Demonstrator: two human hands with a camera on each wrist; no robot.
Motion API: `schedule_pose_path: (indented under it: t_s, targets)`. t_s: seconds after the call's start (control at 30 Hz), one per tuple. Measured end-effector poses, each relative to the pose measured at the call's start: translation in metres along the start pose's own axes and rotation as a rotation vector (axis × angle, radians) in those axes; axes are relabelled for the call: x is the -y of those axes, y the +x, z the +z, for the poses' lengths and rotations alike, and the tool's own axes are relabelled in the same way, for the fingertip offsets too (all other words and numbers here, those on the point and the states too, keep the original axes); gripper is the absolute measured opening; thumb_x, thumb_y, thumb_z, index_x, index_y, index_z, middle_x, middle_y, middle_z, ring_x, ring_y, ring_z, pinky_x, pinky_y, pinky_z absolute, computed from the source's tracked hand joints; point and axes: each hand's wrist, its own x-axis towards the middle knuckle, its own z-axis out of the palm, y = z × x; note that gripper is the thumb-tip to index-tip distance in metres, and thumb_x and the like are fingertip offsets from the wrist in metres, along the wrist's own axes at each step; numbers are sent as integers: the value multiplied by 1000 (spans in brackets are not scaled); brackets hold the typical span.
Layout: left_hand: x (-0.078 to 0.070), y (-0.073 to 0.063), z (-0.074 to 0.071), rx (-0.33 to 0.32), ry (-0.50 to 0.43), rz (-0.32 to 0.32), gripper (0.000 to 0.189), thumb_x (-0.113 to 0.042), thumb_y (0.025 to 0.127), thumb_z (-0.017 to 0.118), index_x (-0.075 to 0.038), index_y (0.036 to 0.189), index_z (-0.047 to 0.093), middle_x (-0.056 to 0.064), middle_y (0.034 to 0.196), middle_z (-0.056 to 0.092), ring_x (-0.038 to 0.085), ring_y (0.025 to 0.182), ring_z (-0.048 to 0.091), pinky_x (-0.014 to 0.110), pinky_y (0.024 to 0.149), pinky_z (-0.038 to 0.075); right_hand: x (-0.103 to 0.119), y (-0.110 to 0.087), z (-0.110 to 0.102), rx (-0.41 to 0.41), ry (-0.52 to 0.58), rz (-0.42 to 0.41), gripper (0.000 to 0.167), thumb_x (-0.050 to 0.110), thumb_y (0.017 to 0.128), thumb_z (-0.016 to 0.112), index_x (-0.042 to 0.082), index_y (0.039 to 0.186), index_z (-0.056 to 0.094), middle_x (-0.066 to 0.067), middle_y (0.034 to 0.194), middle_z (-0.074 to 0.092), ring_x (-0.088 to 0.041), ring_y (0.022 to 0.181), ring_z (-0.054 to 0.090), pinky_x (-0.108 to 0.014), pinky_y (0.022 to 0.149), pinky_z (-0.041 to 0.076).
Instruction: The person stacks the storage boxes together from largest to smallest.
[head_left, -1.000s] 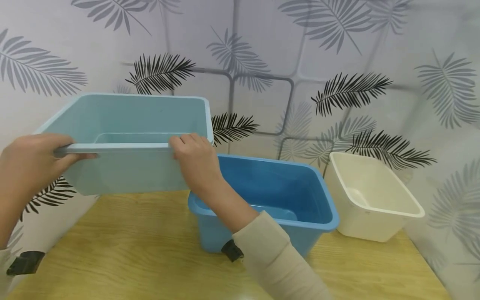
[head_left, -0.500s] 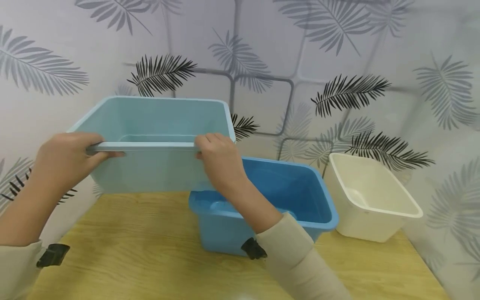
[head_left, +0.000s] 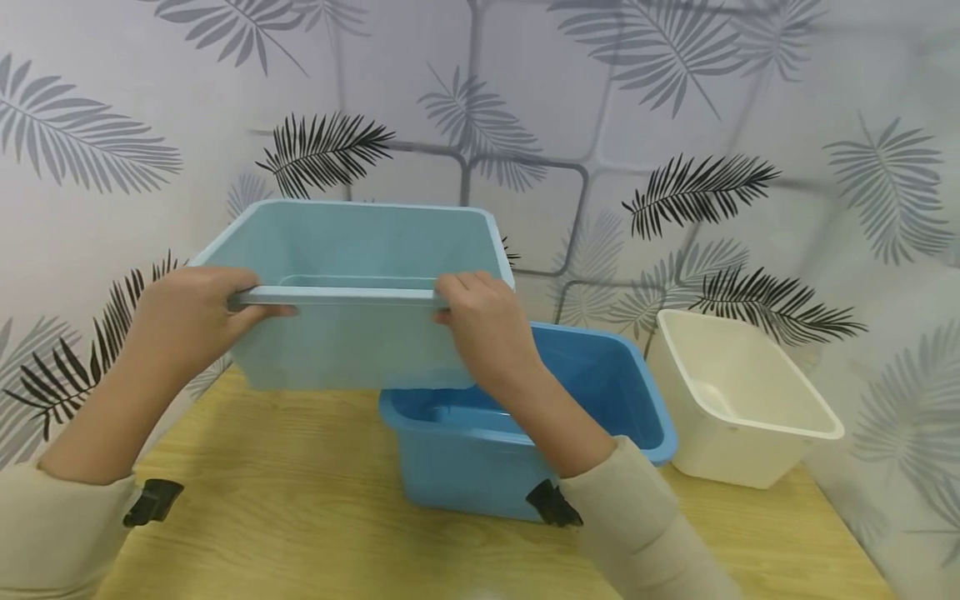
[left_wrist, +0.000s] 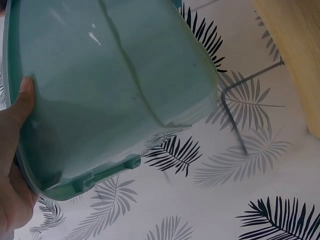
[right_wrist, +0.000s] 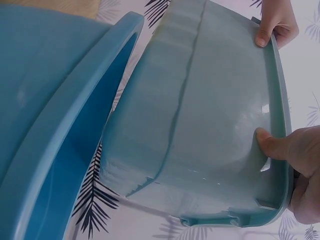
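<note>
Both hands hold a pale teal plastic bin point(head_left: 360, 342) in the air by its near rim, its mouth upward. My left hand point(head_left: 191, 321) grips the rim's left end, its thumb point(left_wrist: 26, 95) on the outer wall in the left wrist view. Toward the right end, my right hand point(head_left: 491, 329) grips the same rim, thumb pressed on the outer wall in the right wrist view. A larger-rimmed blue bin point(head_left: 480, 475) stands on the table, and the teal bin's right part overlaps its left part in the head view. The blue bin's interior is partly hidden by my right forearm.
A cream bin point(head_left: 750, 450) stands on the wooden table point(head_left: 300, 517), right of the blue one. Behind rises a wall point(head_left: 525, 83) with a leaf pattern. Dark straps sit at both sleeve cuffs.
The teal bin, held in both hands, has moved steadily right, from left of the blue bin to partly over it in the head view. The blue and cream bins have stayed put.
</note>
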Motion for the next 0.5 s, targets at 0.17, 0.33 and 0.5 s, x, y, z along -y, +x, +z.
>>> schedule_pose_path:
  t_s: [0.17, 0.33, 0.5]
  targets:
    - [-8, 3, 5, -41, -16, 12, 57, -68, 72, 33, -14, 56, 42, 0, 49, 36, 16, 47, 29, 26, 41, 23, -6, -4, -3, -10, 2, 12, 22, 15, 74, 74, 4, 88, 63, -8, 84, 67, -23, 79, 61, -30, 71, 51]
    - [-15, 7, 10, -79, -33, 29, 63, -72, 73, 26, -13, 54, 41, 0, 49, 34, 15, 47, 29, 26, 41, 23, -13, -9, -5, -17, -5, 12, 22, 14, 74, 75, 3, 87, 62, -9, 83, 67, -23, 77, 61, -30, 69, 51]
    - [-22, 10, 15, -109, -36, 77, 65, -72, 76, 24, -13, 55, 42, -1, 48, 34, 13, 46, 26, 26, 41, 23, -21, -15, -9, -32, -11, 5, 21, 14, 73, 76, 4, 86, 61, -8, 81, 66, -23, 75, 60, -30, 67, 52]
